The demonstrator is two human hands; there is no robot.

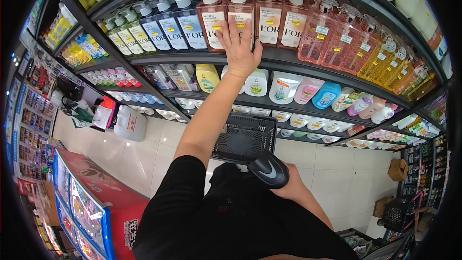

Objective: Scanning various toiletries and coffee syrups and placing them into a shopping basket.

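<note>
My left hand (242, 57) reaches up to the shelf with its fingers spread, laid over the front of a pink pump bottle (240, 8) with a white pump head. Whether the palm presses on the bottle cannot be told. On either side stand more pink pump bottles (292, 21), and blue pump bottles (190, 25) are to the left. Low in front of my body, my right hand (294, 183) is closed round a black handheld barcode scanner (270, 171); its grip is mostly hidden.
A black shopping basket (267, 130) sits on the tiled floor below the shelves. Large pink bottles (315, 31) and amber bottles (382, 62) fill the shelf's right. A white jug (130, 123) stands at the left, near a red freezer cabinet (115, 197). Cardboard boxes (397, 169) lie at the right.
</note>
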